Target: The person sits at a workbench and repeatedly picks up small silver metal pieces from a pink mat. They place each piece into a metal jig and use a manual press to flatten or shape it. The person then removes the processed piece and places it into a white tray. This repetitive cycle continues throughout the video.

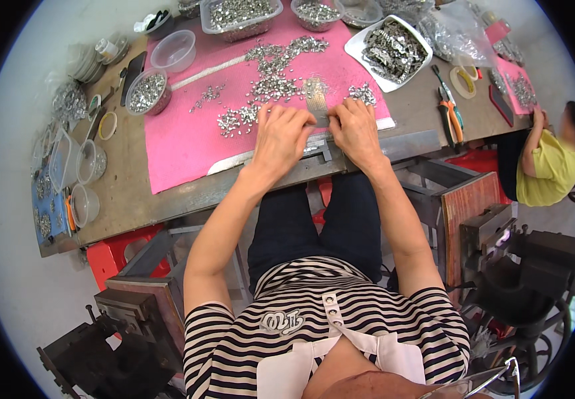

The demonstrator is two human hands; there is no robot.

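Observation:
My left hand (278, 137) is over the front edge of the pink mat (178, 143), its thumb and fingertips pinched together. What it holds, if anything, is too small to make out. Close by on the right, my right hand (357, 133) is pinched the same way, with the fingertips of both hands facing each other across a narrow gap. Beyond the gap lies a bundle of thin metal strips or pins (315, 94). A heap of small shiny metal pieces (275, 86) spreads past my left fingers. Below the fingertips, a small metal fixture (316, 150) sits at the table edge.
Clear tubs of metal parts (148, 92) stand left and at the back. A white dish of linked metal pieces (394, 52) sits back right, near orange-handled pliers (448, 120). At far right, a person in a yellow top (547, 169) works. Dark machines (527, 266) flank me.

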